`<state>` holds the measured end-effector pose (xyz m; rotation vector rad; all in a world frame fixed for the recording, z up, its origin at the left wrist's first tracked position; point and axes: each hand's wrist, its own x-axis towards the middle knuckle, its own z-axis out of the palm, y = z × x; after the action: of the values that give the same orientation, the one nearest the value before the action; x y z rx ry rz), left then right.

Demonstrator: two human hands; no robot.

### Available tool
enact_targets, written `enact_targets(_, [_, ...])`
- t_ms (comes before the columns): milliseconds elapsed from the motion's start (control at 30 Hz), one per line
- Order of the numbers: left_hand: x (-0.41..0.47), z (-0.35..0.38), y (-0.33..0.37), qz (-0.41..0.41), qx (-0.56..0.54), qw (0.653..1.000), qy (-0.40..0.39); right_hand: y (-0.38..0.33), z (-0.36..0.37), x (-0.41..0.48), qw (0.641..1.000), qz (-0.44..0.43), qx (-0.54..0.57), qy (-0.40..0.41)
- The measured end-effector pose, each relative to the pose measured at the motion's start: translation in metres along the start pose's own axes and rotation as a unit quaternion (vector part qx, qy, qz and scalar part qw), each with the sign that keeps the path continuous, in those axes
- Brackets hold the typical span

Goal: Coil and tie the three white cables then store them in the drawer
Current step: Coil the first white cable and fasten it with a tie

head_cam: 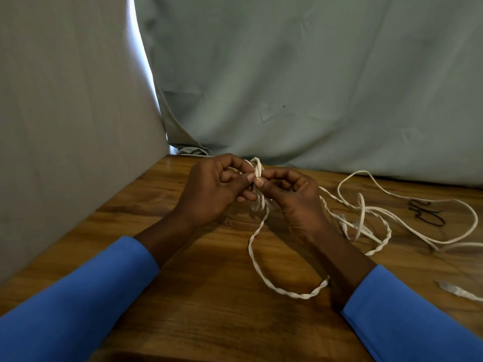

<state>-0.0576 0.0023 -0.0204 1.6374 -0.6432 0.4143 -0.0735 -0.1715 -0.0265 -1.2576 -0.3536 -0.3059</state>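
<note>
Left hand (pixel 214 190) and right hand (pixel 294 195) pinch the white cable (pixel 258 165) loops upright.

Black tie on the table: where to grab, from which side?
Probably pinch the black tie at its near loop, from above with the right hand: it lies flat on bare wood there, while its far end meets a white cable.

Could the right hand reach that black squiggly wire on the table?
Probably yes: the black wire lies uncovered to its side, though the right hand is busy pinching the white cable.
</note>
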Motion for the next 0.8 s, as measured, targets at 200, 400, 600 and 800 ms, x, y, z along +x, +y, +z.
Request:
enact_targets(200, [0.003, 0.001, 0.006, -0.020, -0.018, 1.000, -0.010, 0.000, -0.003, 0.004, 0.995, -0.064, -0.068, 0.016])
enact_targets(400, [0.005, 0.001, 0.002, -0.040, 0.023, 0.998, -0.039, 0.000, -0.006, 0.005, 0.987, -0.094, -0.132, -0.001])
enact_targets(600, [-0.001, 0.010, -0.004, 0.008, 0.068, 0.998, 0.008, 0.003, 0.000, 0.004, 0.987, -0.092, -0.132, 0.015])
enact_targets(800, [-0.004, 0.011, -0.001, 0.004, -0.003, 0.999, 0.037, 0.004, -0.003, 0.006, 0.979, -0.122, -0.160, 0.039])
